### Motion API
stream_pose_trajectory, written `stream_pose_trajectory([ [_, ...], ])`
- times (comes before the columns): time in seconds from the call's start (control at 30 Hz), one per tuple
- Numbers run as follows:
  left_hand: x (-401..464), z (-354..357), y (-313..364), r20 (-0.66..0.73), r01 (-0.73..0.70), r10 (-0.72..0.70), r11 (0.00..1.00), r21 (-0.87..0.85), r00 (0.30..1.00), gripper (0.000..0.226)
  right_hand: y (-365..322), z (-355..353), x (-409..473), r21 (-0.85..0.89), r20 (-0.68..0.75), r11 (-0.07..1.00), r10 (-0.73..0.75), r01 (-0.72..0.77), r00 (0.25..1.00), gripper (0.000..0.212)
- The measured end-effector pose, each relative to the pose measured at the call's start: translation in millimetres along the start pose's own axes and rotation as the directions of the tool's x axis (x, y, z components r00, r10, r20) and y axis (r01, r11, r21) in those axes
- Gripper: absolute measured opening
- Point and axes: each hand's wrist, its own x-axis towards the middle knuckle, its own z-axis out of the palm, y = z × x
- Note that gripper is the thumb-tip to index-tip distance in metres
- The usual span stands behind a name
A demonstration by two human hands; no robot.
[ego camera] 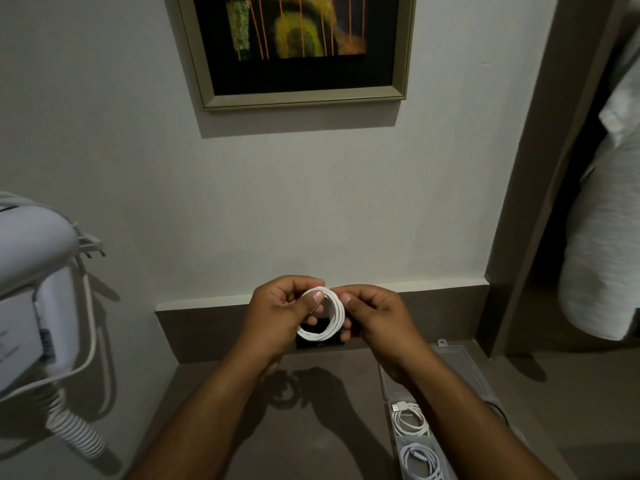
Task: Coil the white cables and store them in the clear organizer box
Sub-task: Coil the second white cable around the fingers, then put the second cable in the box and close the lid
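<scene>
A white cable [335, 315] wound into a small round coil is held up in front of the wall, above the brown counter. My left hand [282, 315] grips its left side with thumb over the loops. My right hand [372, 315] pinches its right side. The clear organizer box [460, 363] lies open on the counter at the lower right, partly under my right forearm. One coiled white cable [410, 422] lies in one compartment and another coiled cable [420, 460] in the compartment nearer me.
A white wall-mounted hair dryer [31, 271] with a ribbed cord hangs at the left. A framed picture [298, 46] is on the wall above. A black socket plate [320, 342] sits behind the coil. A light cloth [609, 220] hangs at the right.
</scene>
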Motion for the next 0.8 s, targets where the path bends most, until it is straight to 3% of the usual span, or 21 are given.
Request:
stream_pose_trajectory([
  [0.23, 4.3, 3.1, 0.5, -0.012, 0.000, 0.000, 1.000, 0.028, 1.000, 0.022, -0.1, -2.0, -3.4, 0.017, 0.021, 0.998, -0.057, 0.056, 0.998, 0.011],
  [0.4, 0.9, 10.9, -0.9, 0.028, -0.059, 0.057, 0.994, 0.091, 0.998, 0.019, 7.7, 1.4, 3.0, 0.197, -0.004, 0.975, 0.103, -0.100, 0.995, 0.024],
  [0.63, -1.4, 18.0, -16.7, 0.088, -0.110, 0.098, 0.984, 0.143, 0.991, 0.023, 16.8, -18.2, -4.1, 0.096, 0.010, 0.982, 0.164, -0.164, 0.986, 0.025],
  [0.8, -11.0, 45.1, -45.8, 0.253, -0.213, 0.141, 0.935, 0.284, 0.957, 0.026, 29.6, -56.3, -29.1, 0.043, -0.052, 0.946, 0.323, -0.321, 0.945, 0.028],
])
